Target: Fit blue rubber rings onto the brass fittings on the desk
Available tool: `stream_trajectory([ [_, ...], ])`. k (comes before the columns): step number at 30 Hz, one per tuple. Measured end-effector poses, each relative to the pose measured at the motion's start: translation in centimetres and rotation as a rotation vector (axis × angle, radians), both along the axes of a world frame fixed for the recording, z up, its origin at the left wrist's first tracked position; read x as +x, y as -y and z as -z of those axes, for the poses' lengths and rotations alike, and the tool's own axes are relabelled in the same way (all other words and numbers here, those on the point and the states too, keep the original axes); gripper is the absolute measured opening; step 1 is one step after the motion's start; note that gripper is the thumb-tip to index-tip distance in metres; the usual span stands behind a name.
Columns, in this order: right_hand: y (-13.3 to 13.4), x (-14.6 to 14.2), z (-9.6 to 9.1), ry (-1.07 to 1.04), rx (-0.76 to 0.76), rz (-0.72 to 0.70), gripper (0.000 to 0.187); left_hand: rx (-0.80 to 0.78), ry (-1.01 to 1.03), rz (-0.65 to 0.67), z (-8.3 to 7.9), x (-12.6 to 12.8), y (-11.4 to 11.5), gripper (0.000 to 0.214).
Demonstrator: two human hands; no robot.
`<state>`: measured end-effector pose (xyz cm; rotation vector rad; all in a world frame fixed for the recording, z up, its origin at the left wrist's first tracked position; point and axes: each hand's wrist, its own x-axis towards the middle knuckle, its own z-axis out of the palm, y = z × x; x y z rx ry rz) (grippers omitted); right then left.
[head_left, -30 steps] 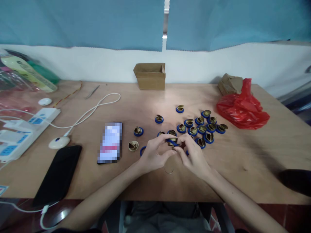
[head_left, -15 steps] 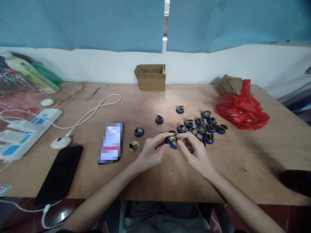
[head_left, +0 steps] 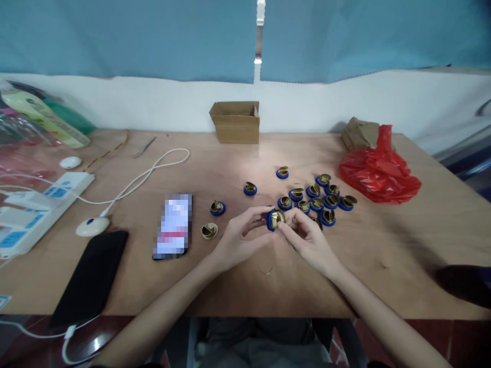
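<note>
Between both hands, above the wooden table, is a small round blue piece with a brass clip-like back (head_left: pixel 274 220), tilted so its brass side shows. My left hand (head_left: pixel 240 237) pinches its blue rim from the left, thumb below and fingers above. On the other side my right hand (head_left: pixel 309 240) has thumb and forefinger closed on the brass part. Several like pieces (head_left: pixel 316 204) lie brass side up just beyond my right hand. Two more blue ones, one of them this piece (head_left: pixel 218 207), and a pale-rimmed one (head_left: pixel 209 231) lie left of and beyond my left hand.
A phone with a lit, blurred screen (head_left: pixel 172 227) and a dark phone (head_left: pixel 90 278) lie left, near a white power strip (head_left: pixel 49 209) and cables. An open cardboard box (head_left: pixel 238 128) stands at the back. A red plastic bag (head_left: pixel 379 174) sits at right. A thin curved strand (head_left: pixel 266 271) lies in front.
The held piece has turned, so its brass back now faces me more and its blue rim is at the left. My right thumb has moved onto the brass part.
</note>
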<state>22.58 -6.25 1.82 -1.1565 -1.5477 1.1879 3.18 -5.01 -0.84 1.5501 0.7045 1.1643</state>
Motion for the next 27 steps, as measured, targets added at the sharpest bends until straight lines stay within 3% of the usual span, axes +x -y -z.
stream_trajectory([
  [10,0.6,-0.5,-0.3,-0.023,0.032,0.019,0.03,0.193,-0.182,-0.189,-1.3,-1.3,-0.1,0.038],
  [14,0.7,-0.2,-0.7,-0.063,0.059,0.093,0.029,0.155,-0.236,-0.302,-2.2,-4.0,0.2,0.038],
  [18,0.7,0.0,-0.6,-0.016,0.128,0.132,0.025,0.2,-0.542,-0.42,-2.8,-7.3,1.4,0.037],
  [22,0.8,-0.1,-0.3,0.079,0.166,0.123,0.021,0.262,-0.816,-0.365,-2.1,-8.4,3.4,0.027],
  [27,0.9,-0.2,-0.2,0.135,0.177,0.067,0.022,0.307,-0.967,-0.29,-0.3,-7.9,4.2,0.025],
])
